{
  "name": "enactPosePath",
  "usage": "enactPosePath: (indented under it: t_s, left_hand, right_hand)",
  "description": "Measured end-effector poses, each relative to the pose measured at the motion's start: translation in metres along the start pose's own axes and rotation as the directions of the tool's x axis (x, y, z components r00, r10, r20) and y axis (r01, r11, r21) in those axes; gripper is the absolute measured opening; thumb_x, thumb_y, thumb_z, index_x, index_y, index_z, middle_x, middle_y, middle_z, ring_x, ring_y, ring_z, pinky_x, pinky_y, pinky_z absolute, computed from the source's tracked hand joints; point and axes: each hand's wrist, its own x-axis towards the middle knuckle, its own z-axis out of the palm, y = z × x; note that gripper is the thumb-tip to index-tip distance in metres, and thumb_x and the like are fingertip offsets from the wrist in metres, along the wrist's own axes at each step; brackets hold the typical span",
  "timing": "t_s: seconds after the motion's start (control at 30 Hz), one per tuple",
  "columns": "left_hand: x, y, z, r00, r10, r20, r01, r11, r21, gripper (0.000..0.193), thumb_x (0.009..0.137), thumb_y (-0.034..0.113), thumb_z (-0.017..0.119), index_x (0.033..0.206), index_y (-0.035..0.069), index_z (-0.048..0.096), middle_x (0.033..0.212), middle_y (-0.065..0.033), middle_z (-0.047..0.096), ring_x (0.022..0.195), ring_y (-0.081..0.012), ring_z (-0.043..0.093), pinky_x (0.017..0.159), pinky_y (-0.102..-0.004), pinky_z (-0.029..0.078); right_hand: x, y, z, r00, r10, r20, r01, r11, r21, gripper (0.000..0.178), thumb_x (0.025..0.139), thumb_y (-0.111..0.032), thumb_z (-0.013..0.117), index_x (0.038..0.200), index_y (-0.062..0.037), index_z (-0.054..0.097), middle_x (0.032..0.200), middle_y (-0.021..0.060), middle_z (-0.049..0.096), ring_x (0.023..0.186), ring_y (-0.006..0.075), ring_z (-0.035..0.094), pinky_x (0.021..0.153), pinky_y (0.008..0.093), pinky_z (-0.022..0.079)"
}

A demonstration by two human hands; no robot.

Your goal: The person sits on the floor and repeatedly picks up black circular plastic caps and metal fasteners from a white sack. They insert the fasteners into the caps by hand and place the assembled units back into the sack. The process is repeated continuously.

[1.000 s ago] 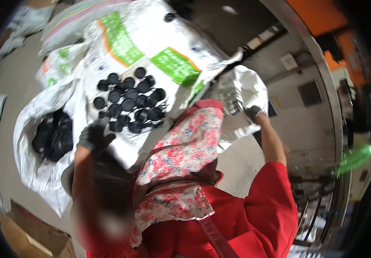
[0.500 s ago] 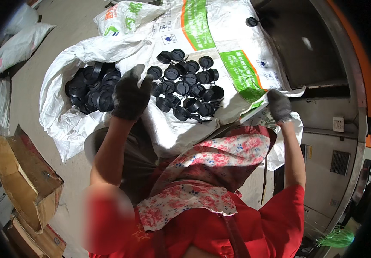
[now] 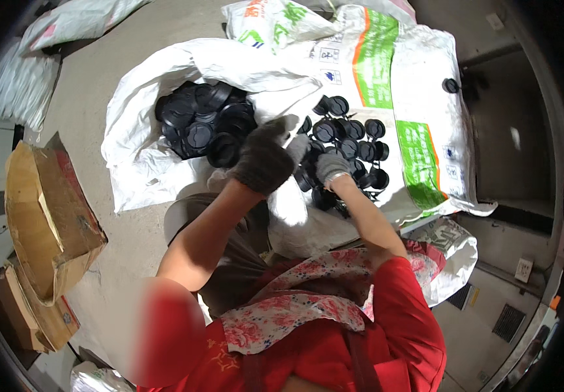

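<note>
Starting far left, past an open brown cardboard box [image 3: 56, 219], and on to the open white sack [image 3: 128, 124], now farther right in view than half a second ago. Inside it, a heap of black caps [image 3: 198, 136]: round, slightly shiny, with a line pattern on the flat faces, piled at all angles.

Next, the left hand [image 3: 265, 158], in a dark grey glove: swung right since the last look, now over the right edge of that sack. Thumb and forefinger apart, pointing toward the loose pile, with sacked caps just to the left. Too crowded to say whether touching any.

And here, the big change: the right hand [image 3: 333, 168], grey-gloved too, gone from the far right edge of the printed sack [image 3: 419, 85] and now down among the loose caps [image 3: 350, 147]. Fingertips aimed up and left into the near-left part of the pile; cannot tell whether clamped on a cap or merely resting there. Same black discs again, some face up, some tipped on edge, with thin dark strips between, spread beyond and to the right of those fingers.

Last, far right: a lone cap [image 3: 450, 85] near the sack's edge, well apart from both hands.
</note>
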Motion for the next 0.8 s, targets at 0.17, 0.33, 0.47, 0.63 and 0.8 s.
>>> enactPosePath:
  t_s: [0.17, 0.33, 0.47, 0.63, 0.8]
  left_hand:
    - [0.011, 0.024, -0.004, 0.992, -0.066, -0.111, 0.062, 0.997, -0.037, 0.061, 0.070, 0.028, 0.072, 0.117, -0.006, 0.050, 0.110, -0.0246, 0.056, 0.102, -0.0380, 0.054, 0.089, -0.0389, 0.044]
    - [0.018, 0.037, -0.012, 0.733, -0.350, 0.584, 0.593, 0.750, -0.295, 0.054, 0.074, 0.016, 0.069, 0.120, -0.006, 0.049, 0.099, -0.0147, 0.063, 0.089, -0.0204, 0.061, 0.081, -0.0298, 0.049]
    - [0.001, 0.039, -0.019, 0.744, -0.248, 0.620, 0.653, 0.463, -0.599, 0.053, 0.078, 0.014, 0.063, 0.126, -0.003, 0.045, 0.103, -0.0184, 0.062, 0.094, -0.0227, 0.060, 0.089, -0.0302, 0.046]
    - [-0.004, 0.057, -0.027, 0.962, 0.231, 0.147, -0.162, 0.914, -0.372, 0.062, 0.075, 0.008, 0.062, 0.133, 0.009, 0.042, 0.117, -0.0165, 0.056, 0.105, -0.0310, 0.056, 0.092, -0.0372, 0.045]
    - [-0.004, 0.059, -0.032, 0.861, 0.495, -0.114, -0.505, 0.859, -0.084, 0.060, 0.070, 0.010, 0.066, 0.127, 0.011, 0.049, 0.111, -0.0135, 0.060, 0.090, -0.0296, 0.062, 0.075, -0.0373, 0.052]
  right_hand:
    - [-0.106, 0.010, -0.087, 0.935, -0.114, -0.335, 0.107, 0.993, -0.039, 0.025, 0.073, -0.017, 0.064, 0.095, -0.0053, 0.061, 0.085, 0.0133, 0.064, 0.083, 0.0286, 0.062, 0.077, 0.0361, 0.048]
    - [-0.169, 0.010, -0.117, 0.740, -0.196, -0.644, 0.266, 0.964, 0.013, 0.037, 0.073, -0.016, 0.069, 0.105, -0.0023, 0.054, 0.099, 0.0158, 0.060, 0.087, 0.0243, 0.060, 0.074, 0.0339, 0.049]
    - [-0.167, 0.010, -0.129, 0.782, 0.164, -0.601, 0.576, 0.176, 0.798, 0.069, 0.076, -0.019, 0.074, 0.131, -0.0003, 0.037, 0.117, 0.0069, 0.053, 0.098, 0.0134, 0.053, 0.085, 0.0295, 0.046]
    - [-0.175, 0.001, -0.111, 0.926, -0.131, -0.353, 0.316, -0.240, 0.918, 0.040, 0.087, -0.021, 0.058, 0.120, 0.0008, 0.047, 0.104, 0.0145, 0.060, 0.089, 0.0231, 0.059, 0.078, 0.0339, 0.048]
    - [-0.201, -0.032, -0.151, 0.996, -0.085, 0.016, -0.077, -0.781, 0.619, 0.024, 0.089, -0.022, 0.051, 0.096, 0.0013, 0.055, 0.073, 0.0137, 0.061, 0.063, 0.0263, 0.061, 0.058, 0.0368, 0.053]
